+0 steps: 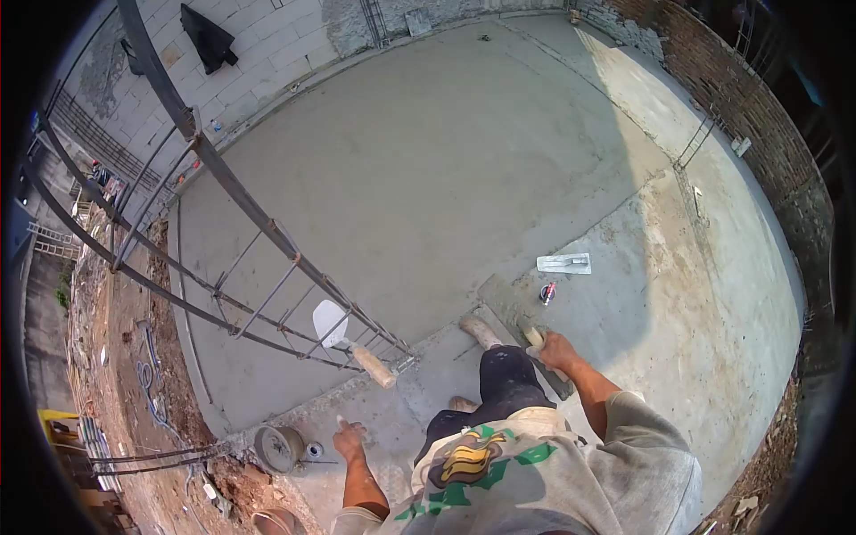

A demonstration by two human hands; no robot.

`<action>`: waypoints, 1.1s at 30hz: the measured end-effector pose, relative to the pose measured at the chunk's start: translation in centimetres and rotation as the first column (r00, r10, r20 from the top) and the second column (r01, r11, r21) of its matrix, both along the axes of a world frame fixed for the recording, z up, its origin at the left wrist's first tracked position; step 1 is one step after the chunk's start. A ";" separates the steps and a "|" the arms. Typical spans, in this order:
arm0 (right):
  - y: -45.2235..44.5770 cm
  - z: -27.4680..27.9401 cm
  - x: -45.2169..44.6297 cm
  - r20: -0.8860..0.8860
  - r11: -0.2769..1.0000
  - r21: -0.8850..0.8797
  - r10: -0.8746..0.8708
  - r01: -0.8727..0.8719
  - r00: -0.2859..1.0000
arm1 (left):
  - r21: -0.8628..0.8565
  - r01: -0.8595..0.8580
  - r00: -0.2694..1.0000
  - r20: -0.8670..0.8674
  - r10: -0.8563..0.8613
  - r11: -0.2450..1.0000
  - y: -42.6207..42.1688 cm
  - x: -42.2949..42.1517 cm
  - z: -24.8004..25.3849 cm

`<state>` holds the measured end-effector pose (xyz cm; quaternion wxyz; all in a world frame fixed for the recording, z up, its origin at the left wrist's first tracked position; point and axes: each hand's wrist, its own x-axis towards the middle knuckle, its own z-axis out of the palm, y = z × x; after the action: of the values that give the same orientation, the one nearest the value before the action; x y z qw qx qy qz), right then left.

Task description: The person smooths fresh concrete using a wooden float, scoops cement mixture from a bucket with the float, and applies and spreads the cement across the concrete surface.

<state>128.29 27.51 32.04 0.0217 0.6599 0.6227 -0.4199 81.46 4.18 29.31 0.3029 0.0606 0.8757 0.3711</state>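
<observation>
My right hand (pixel 558 353) is wrapped round the handle of a long flat float (pixel 513 308), which lies beside my foot near the edge of the smooth grey concrete (pixel 401 169). Low on the left, my left hand (pixel 349 439) hangs over the rough slab with a finger stretched out and nothing visible in it. Beyond it, a trowel with a pale blade (pixel 331 323) and a wooden handle (pixel 374 366) shows at the foot of the rebar cage. A metal float (pixel 563 264) and a small red and white item (pixel 548 292) lie on the slab ahead.
A tall rebar cage (pixel 259 218) rises on the left. Near my left hand stand a bucket (pixel 279 448) and a small round item (pixel 314 450). A block wall (pixel 276 45) and a brick wall (pixel 740 116) border the slab. Bare earth and a blue hose (pixel 147 379) lie left.
</observation>
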 end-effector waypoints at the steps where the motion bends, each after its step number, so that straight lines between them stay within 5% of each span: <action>1: -1.3 1.7 0.6 -0.021 0.995 -0.080 -0.067 0.065 0.998 | -0.128 -0.002 0.999 -0.051 -0.005 0.992 -0.3 0.7 2.8; 2: -2.6 0.8 1.8 -0.046 0.995 -0.066 -0.081 0.078 0.996 | -0.256 -0.010 0.994 -0.105 -0.018 0.967 -0.7 1.2 4.2; 5: -5.2 1.4 4.1 0.034 0.994 -0.099 -0.036 0.039 0.999 | -0.135 0.002 0.999 -0.034 -0.006 0.991 -5.6 1.0 -0.4; 8: -6.3 4.2 4.6 0.126 0.989 -0.147 0.033 -0.014 0.992 | -0.106 0.185 0.962 -0.182 -0.202 0.977 -7.4 5.2 1.5; 11: -5.9 4.3 5.6 0.123 0.972 -0.230 0.077 -0.048 0.989 | 0.137 0.085 0.930 -0.366 -0.029 0.987 -12.3 7.4 -6.7; 14: -4.6 0.5 6.6 0.088 0.972 -0.125 0.212 -0.201 0.973 | -0.035 0.052 0.994 0.097 -0.048 0.998 -14.7 10.5 -2.0; 17: -3.7 0.4 7.0 0.089 0.968 0.022 0.249 -0.251 0.964 | -0.084 -0.149 0.967 0.195 0.163 0.985 -17.7 13.6 0.0; 18: -3.5 -0.3 7.4 0.067 0.958 0.071 0.272 -0.276 0.960 | -0.124 -0.202 0.959 0.177 0.222 0.972 -20.9 13.2 -3.7; 21: -2.4 1.3 8.1 -0.034 0.970 -0.026 0.241 -0.242 0.970 | -0.201 -0.336 0.909 0.188 0.372 0.920 -21.0 15.7 -1.5; 24: -2.4 -1.4 9.7 0.051 0.932 0.100 0.344 -0.348 0.937 | -0.160 -0.292 0.941 0.127 0.313 0.943 -16.7 20.5 4.6; 30: -4.2 2.1 11.7 0.079 0.938 -0.066 0.345 -0.340 0.935 | -0.135 0.037 0.989 0.149 -0.016 0.990 -15.7 23.2 5.5; 33: -5.5 2.8 12.0 0.111 0.934 -0.204 0.321 -0.294 0.941 | -0.057 -0.043 0.982 0.184 0.053 0.997 -20.1 21.6 -0.9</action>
<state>140.32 22.00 34.88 0.1926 0.5776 0.6737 -0.4188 103.08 -15.91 28.41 0.3755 -0.0031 0.8544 0.3592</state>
